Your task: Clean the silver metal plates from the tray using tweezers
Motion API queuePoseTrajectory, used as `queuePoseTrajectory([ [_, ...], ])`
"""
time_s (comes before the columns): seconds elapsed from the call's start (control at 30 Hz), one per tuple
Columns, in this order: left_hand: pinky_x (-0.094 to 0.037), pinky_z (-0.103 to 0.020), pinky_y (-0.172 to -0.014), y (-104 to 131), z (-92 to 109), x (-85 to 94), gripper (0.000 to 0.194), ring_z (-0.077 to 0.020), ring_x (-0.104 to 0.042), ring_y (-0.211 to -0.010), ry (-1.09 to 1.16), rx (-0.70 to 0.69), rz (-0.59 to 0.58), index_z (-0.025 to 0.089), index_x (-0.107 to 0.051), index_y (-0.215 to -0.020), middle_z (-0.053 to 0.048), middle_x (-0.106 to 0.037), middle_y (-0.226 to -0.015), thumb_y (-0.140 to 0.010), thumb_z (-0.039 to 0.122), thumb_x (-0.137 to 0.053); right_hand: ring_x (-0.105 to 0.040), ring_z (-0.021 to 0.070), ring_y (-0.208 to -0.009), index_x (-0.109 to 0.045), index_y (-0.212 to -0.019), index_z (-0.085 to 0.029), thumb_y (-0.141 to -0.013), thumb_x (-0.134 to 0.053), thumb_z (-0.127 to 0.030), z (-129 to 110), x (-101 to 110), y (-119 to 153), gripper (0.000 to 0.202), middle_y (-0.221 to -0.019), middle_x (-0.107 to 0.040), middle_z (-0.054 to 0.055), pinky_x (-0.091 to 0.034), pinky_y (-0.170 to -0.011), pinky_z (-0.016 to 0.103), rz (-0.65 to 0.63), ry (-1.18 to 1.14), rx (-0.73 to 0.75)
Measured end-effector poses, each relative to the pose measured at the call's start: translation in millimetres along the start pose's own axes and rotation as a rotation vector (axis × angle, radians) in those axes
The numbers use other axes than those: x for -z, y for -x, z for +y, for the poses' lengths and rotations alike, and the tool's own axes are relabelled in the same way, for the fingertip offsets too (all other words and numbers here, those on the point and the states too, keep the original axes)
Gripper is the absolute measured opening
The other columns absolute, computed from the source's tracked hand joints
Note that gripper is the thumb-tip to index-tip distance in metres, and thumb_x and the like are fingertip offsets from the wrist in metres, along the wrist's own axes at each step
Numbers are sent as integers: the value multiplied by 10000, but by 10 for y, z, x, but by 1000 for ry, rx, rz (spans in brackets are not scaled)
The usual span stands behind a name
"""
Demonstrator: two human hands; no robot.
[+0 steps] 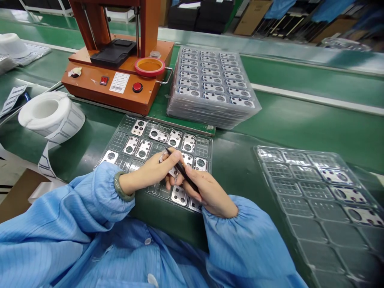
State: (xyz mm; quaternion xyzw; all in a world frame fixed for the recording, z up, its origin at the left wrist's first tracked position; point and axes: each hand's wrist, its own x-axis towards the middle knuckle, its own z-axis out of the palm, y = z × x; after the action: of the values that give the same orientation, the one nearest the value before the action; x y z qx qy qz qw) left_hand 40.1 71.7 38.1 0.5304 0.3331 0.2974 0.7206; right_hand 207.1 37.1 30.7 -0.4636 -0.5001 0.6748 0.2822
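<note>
My left hand is closed on a small silver metal plate, mostly covered by the fingers. Black tweezers are gripped in my right hand, with their tip up at the left thumb and over the plate. Both hands are close together above a clear plastic tray. In that tray lie several silver plates with round holes, such as one metal plate, among bare pockets. What the tweezer tip touches is hidden by the fingers.
A tall stack of filled clear trays stands behind. To the right is another clear tray with three plates. An orange press bears a roll of tape. A white label roll sits at left.
</note>
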Motion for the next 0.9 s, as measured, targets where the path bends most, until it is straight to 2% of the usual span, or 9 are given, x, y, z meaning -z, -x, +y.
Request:
queuePoseTrajectory([
  [0.1, -468, -181, -376, -9, -7, 11, 445, -79, -530, -405, -9, 24, 71, 159, -498, -900, 34, -548, -569, -883, 596, -417, -275, 82, -376, -603, -740, -179, -842, -487, -659, -2, -24, -4, 504, -393, -370, -85, -231, -415, 242, 138, 70, 55],
  [0.2, -471, -187, -369, -12, -2, 17, 451, -82, -527, -384, -29, 31, 112, 157, -515, -892, 44, -528, -539, -878, 599, -427, -371, 95, -462, -560, -748, -199, -770, -628, -611, -11, -48, 7, 418, -525, -495, -54, -277, -459, 243, 217, 117, 128],
  [0.27, -474, -191, -364, -10, 12, 13, 455, -84, -526, -386, -21, 33, 99, 157, -518, -878, 43, -528, -535, -872, 604, -432, -381, 98, -479, -573, -741, -197, -797, -606, -592, -23, -50, 26, 400, -545, -505, -47, -294, -477, 248, 201, 165, 147],
  [0.43, -475, -192, -356, -3, 39, -4, 487, -85, -536, -408, 13, 45, 43, 152, -519, -870, 29, -560, -567, -858, 631, -430, -304, 85, -411, -613, -720, -176, -852, -488, -631, -39, -5, 61, 490, -419, -369, -76, -261, -446, 246, 101, 204, 104],
  [0.7, -474, -186, -371, 0, 16, 8, 490, -91, -539, -424, 24, 46, 9, 150, -516, -888, 15, -578, -552, -854, 633, -436, -269, 62, -329, -624, -750, -161, -882, -438, -627, -2, 34, 53, 519, -376, -393, -78, -242, -386, 227, -11, 14, 51],
  [0.83, -472, -181, -384, 4, 22, 7, 489, -84, -526, -422, -10, 27, 15, 146, -525, -888, 21, -557, -535, -873, 621, -407, -284, 63, -331, -646, -835, -148, -891, -425, -625, -14, 36, 57, 529, -392, -414, -74, -240, -379, 227, -43, 23, 25],
  [0.9, -472, -178, -384, 5, 26, 7, 489, -76, -522, -417, -32, 26, 39, 146, -531, -885, 26, -551, -554, -873, 619, -408, -274, 64, -338, -628, -846, -153, -891, -419, -631, -14, 29, 50, 525, -398, -403, -82, -226, -373, 226, -18, 30, 23],
])
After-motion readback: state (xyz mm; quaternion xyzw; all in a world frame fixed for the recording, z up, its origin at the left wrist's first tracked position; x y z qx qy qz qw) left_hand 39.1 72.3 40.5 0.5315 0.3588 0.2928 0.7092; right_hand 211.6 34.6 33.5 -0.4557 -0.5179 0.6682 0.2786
